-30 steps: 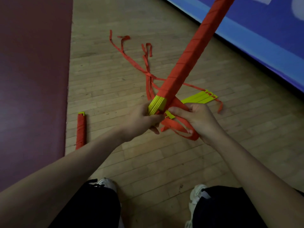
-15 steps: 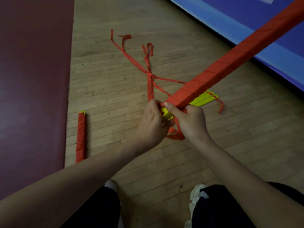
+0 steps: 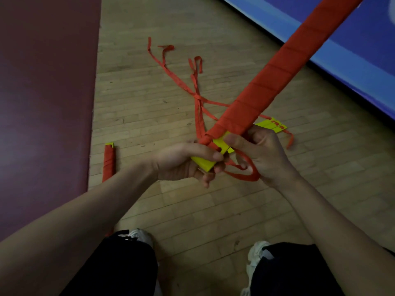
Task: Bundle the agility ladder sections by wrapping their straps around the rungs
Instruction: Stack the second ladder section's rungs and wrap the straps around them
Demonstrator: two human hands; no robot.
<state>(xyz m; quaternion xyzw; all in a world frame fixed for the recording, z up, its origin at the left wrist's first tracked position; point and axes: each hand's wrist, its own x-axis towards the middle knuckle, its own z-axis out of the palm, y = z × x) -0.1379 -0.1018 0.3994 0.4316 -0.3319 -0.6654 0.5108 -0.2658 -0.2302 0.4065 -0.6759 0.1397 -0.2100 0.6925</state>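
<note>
Wood floor [image 3: 192,210] under everything. Wrapped bundle [image 3: 277,73], red, is held off the floor: its long axis runs from frame centre out to 1 o'clock, far end out of shot. Near end sits between the two hands.

Left hand [image 3: 179,162] has its fingers curled round the yellow rung ends [image 3: 203,163], the bare bit at the bundle's 7 o'clock end. Right hand [image 3: 265,152] is just beside at 3 o'clock, thumb pressed on the rung stack and fingers curled with the strap tail [image 3: 245,177] looped through them. The loop hangs at 5 o'clock from the bare end.

Likely next turn goes across the axis over the yellow, and the right hand is nearer the slack.

Finished bundle [image 3: 109,161] lies at 9 o'clock, loose straps [image 3: 181,82] at 12, and flat rungs [image 3: 271,124] behind the right hand.
</note>
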